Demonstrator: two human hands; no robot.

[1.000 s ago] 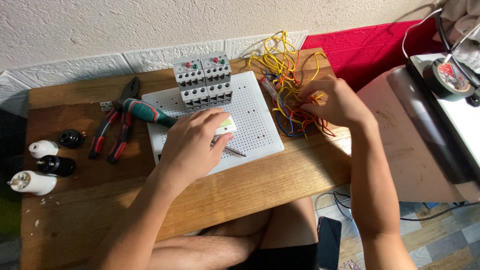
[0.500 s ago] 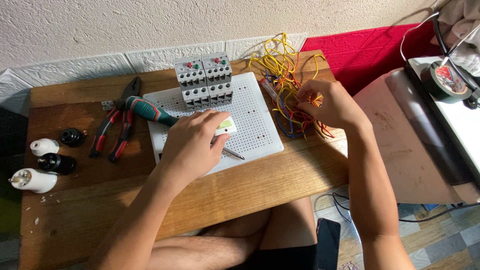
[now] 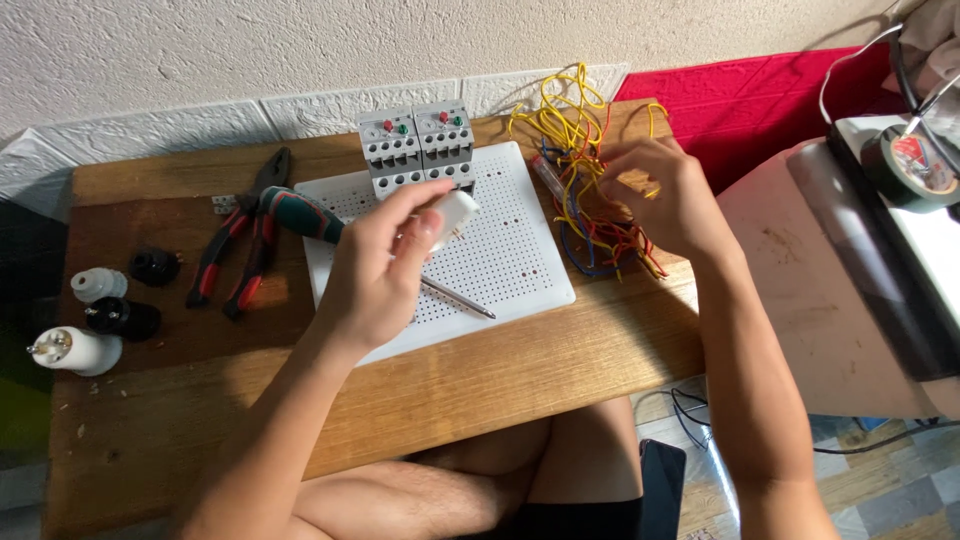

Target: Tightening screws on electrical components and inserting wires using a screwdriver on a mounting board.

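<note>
My left hand (image 3: 378,268) holds a small white block-shaped part (image 3: 452,216) above the white perforated board (image 3: 515,255). A screwdriver with a green and red handle (image 3: 300,213) lies across the board under that hand, its metal shaft (image 3: 455,298) poking out to the right. Two grey relay blocks (image 3: 418,145) stand at the board's far edge. My right hand (image 3: 665,195) reaches into a tangle of yellow, red and blue wires (image 3: 585,160) on the table's right end, fingers pinching among the strands.
Red-handled pliers (image 3: 240,235) lie left of the board. Black and white plug parts (image 3: 95,315) sit at the wooden table's (image 3: 180,400) left end. A roll of black tape (image 3: 915,165) rests on a white machine at the right. A red cloth (image 3: 770,100) lies behind.
My left hand has lifted off the board and turned the white part toward the relay blocks. My right hand shifted slightly within the wires.
</note>
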